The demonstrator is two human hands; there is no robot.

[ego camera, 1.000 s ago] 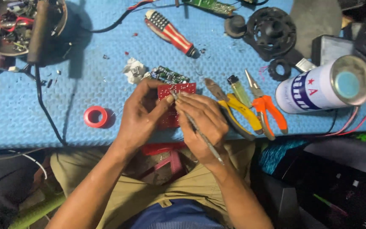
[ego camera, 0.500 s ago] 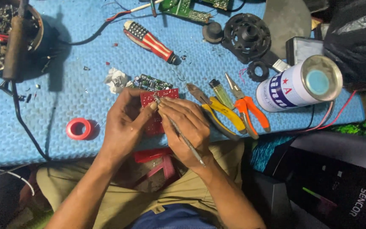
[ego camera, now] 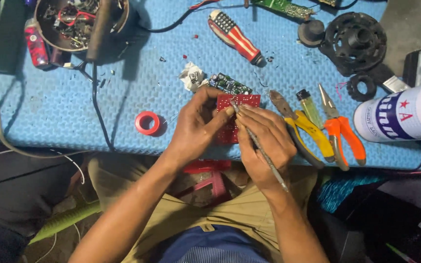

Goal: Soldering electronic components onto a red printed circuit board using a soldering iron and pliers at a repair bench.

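**Two hands on a red circuit board**

The left hand (ego camera: 196, 127) grips a red circuit board (ego camera: 235, 109) over the blue mat (ego camera: 49, 112); the right hand (ego camera: 264, 141) pinches tweezers (ego camera: 261, 151) against it. Red tape roll (ego camera: 147, 122) at nine o'clock, yellow-handled pliers (ego camera: 300, 126) at three, striped screwdriver (ego camera: 235, 36) at twelve.

The left hand (ego camera: 196, 127) and right hand (ego camera: 264, 139) covered most of the red circuit board (ego camera: 237, 103); its lower part was hidden beneath the fingers. To the right of the right hand, the white can (ego camera: 405, 113) ran off the frame's edge.
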